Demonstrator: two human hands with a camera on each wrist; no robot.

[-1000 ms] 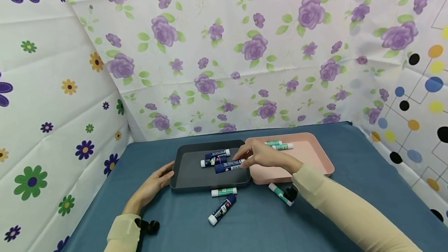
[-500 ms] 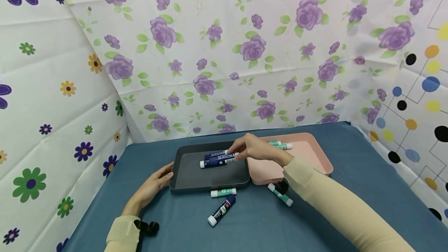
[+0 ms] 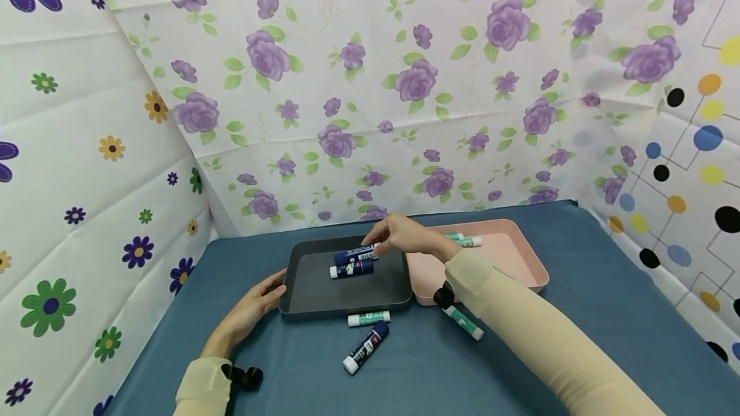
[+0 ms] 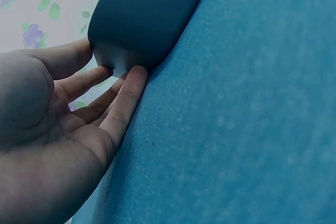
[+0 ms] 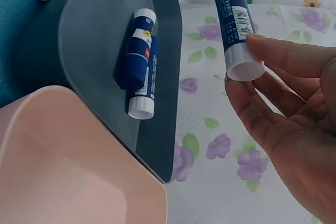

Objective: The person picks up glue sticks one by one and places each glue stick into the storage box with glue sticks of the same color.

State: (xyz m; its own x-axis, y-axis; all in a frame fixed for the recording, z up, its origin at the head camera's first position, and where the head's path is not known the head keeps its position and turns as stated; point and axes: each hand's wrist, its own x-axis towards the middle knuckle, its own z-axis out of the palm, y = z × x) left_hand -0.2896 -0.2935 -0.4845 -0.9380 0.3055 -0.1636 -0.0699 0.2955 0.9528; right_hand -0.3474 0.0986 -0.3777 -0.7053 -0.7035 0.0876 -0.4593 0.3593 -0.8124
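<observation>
My right hand pinches a blue glue stick by its white end, between thumb and fingers. It is held above the dark grey tray. Two other blue glue sticks lie together in that tray; the front glue stick rests against the back glue stick, which the held one hides in the head view. My left hand touches the grey tray's left wall with straight fingers.
A pink tray adjoins on the right, holding green-and-white glue sticks. On the blue cloth in front lie a green glue stick, a blue glue stick and another green one. Printed sheets hang behind and beside.
My right hand has moved left and toward the back of the grey tray, carrying the blue glue stick over the two lying there. The left hand stays at the tray's wall.
</observation>
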